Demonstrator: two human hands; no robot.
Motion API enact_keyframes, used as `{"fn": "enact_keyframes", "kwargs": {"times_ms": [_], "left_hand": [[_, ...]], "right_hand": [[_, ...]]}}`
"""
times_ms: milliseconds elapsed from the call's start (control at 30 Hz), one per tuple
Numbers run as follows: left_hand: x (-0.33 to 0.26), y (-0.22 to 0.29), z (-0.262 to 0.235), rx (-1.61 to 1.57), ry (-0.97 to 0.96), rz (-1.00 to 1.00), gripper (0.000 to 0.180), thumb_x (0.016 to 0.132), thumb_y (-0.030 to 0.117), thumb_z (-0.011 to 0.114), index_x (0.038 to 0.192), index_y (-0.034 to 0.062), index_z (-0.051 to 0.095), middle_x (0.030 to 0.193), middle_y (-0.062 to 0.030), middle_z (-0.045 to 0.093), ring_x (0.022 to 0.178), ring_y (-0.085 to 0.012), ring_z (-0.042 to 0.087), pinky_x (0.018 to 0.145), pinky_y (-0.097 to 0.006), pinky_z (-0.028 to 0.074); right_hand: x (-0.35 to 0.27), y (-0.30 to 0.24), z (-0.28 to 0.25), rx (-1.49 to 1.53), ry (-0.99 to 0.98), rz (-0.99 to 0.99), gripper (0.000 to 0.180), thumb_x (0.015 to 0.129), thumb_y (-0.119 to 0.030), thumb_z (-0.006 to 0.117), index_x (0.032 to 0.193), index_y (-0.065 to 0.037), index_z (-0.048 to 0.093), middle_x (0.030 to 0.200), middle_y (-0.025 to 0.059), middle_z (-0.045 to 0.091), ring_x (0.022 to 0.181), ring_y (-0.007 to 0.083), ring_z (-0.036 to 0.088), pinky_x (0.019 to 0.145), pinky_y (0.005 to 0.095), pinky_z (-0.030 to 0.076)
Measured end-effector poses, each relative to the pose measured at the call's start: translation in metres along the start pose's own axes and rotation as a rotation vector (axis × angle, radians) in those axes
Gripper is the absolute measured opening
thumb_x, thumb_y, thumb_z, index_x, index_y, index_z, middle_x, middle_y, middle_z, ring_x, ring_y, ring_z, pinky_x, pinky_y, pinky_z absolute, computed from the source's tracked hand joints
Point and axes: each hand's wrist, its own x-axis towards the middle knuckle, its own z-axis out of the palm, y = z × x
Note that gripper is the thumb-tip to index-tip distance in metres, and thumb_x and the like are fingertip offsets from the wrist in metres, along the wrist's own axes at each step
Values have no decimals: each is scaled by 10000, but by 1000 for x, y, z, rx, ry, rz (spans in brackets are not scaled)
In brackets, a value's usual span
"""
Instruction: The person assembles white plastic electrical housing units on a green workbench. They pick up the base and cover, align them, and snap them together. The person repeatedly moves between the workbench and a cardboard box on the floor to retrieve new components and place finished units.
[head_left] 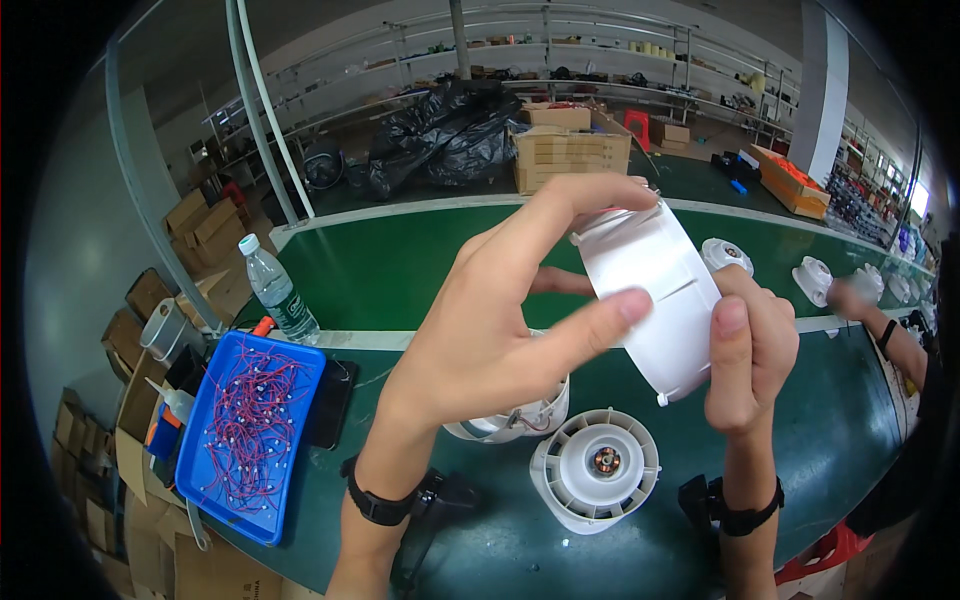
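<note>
Raised over the table, a white curved plastic housing (655, 285) is held between both hands. My left hand (480, 310) grips its upper left side, with the thumb lying on the outer wall. Its lower right edge sits in my right hand (755, 350), whose thumb presses on the wall and whose other fingers are mostly hidden. Below, a round white motor housing with slots around its rim (590, 490) stands on the table, a copper coil (607, 460) at its centre. Partly covered by my left hand is another white housing (548, 410) with thin wires inside.
A blue tray (190, 480) of red wires with white connectors (255, 430) lies at left, near a water bottle (278, 290). White parts (728, 255) stand along the green belt (400, 260). At right, a co-worker's forearm (900, 350) reaches in. A cardboard box (570, 155) sits beyond.
</note>
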Motion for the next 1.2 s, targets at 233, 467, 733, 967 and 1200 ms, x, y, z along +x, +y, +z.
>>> {"fn": "enact_keyframes", "kwargs": {"times_ms": [233, 467, 733, 967, 1200], "left_hand": [[1, -13, -2, -46, 18, 60, 396, 930, 53, 550, 1302, -46, 456, 1318, -191, 535, 1251, -248, 515, 1001, -353, 459], [2, -14, -4, -8, 15, 56, 394, 938, 105, 568, 1296, -30, 472, 1316, -178, 539, 1238, -244, 526, 964, -339, 478], [2, -9, 6, 53, 62, 68, 332, 958, 78, 519, 1278, -11, 499, 1249, -168, 591, 1171, -224, 568, 895, -315, 505], [0, -11, -11, 160, 278, -183, 262, 948, 153, 574, 1144, -19, 596, 1022, -108, 685, 724, -84, 635, 476, -185, 450], [0, -9, -13, -27, 171, -202, 319, 935, 167, 592, 1186, -30, 601, 997, -102, 685, 677, -74, 621, 476, -191, 435]], "right_hand": [[-2, 1, 2, 18, 48, 12, 361, 967, -227, 433, 827, 47, 622, 581, 63, 517, 471, 154, 470, 478, 291, 301], [1, 3, -2, 22, -13, -50, 308, 952, -174, 466, 916, 71, 648, 604, 96, 611, 451, 175, 585, 437, 281, 411], [0, 3, -4, 50, -21, -12, 297, 949, -175, 475, 864, 60, 635, 551, 75, 556, 426, 151, 545, 423, 279, 390], [5, 11, -5, 890, 99, 687, 430, 1021, -299, 460, 702, -35, 573, 483, 4, 476, 324, 91, 395, 318, 249, 264], [0, 36, -5, 1775, 171, 885, 406, 1058, -280, 321, 709, -105, 431, 391, -13, 283, 268, 101, 268, 274, 242, 233]]}}
